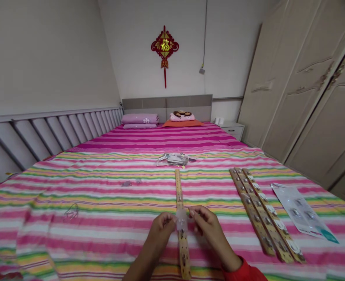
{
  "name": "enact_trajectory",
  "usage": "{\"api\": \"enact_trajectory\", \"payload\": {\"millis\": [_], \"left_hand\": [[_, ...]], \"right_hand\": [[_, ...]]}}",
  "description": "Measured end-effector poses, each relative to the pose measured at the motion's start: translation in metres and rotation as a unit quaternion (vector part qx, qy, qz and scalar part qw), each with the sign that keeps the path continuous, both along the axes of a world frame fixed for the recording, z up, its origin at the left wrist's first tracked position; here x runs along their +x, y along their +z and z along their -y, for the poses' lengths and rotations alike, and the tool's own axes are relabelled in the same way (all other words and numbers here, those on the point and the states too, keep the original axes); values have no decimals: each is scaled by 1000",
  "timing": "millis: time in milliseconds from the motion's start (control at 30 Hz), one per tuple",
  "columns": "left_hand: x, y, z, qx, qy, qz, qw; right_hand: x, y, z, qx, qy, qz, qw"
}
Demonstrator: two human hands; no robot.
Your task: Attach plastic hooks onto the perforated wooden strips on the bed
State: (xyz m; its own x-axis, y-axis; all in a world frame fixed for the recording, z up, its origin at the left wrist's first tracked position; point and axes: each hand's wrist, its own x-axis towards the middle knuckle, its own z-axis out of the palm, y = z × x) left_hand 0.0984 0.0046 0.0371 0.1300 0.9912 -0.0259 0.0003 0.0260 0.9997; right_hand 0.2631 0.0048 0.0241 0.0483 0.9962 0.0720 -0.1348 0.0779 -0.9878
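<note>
A narrow wooden strip [184,249] with rows of holes lies lengthwise on the striped bedspread, small metal fittings on it. Above the strip, a small clear plastic piece with a metal hook [181,221] is between my hands. My left hand [161,231] pinches its left edge with thumb and forefinger. At its upper right edge is my right hand [206,221], thumb and forefinger pressed together; whatever is between those fingertips is too small to make out. The far part of the strip, past the plastic piece, carries another metal fitting.
To the right lie several wooden strips [255,212] with metal fittings and white discs, beside a clear blister pack [302,210]. A clear plastic bag [175,159] lies farther back. Small clear scraps [127,183] and a thin tangled strand [72,211] rest on the left.
</note>
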Motion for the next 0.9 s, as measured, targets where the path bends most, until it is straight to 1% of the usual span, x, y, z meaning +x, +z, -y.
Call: {"api": "enact_trajectory", "payload": {"millis": [100, 233, 400, 533, 633, 800, 900], "left_hand": [[4, -1, -24, -31, 21, 23, 999], [14, -8, -58, -72, 32, 22, 997], [23, -10, -97, -66, 14, 25, 997], [26, -13, -121, -65, 36, 14, 997], [28, -20, -136, -70, 41, 7, 997], [31, -38, -161, -78, 52, -14, 995], [33, -48, -171, -78, 55, -27, 995]], "right_hand": [[-3, -10, -15, -21, 10, -43, 999], [-6, -15, -40, -12, -6, -41, 999], [-7, -16, -74, -16, -22, -62, 998], [-6, -22, -99, -10, -32, -72, 997], [-6, -30, -116, -7, -39, -71, 997], [-8, -49, -139, -27, -49, -71, 996], [-9, -60, -149, -37, -63, -70, 995]]}}
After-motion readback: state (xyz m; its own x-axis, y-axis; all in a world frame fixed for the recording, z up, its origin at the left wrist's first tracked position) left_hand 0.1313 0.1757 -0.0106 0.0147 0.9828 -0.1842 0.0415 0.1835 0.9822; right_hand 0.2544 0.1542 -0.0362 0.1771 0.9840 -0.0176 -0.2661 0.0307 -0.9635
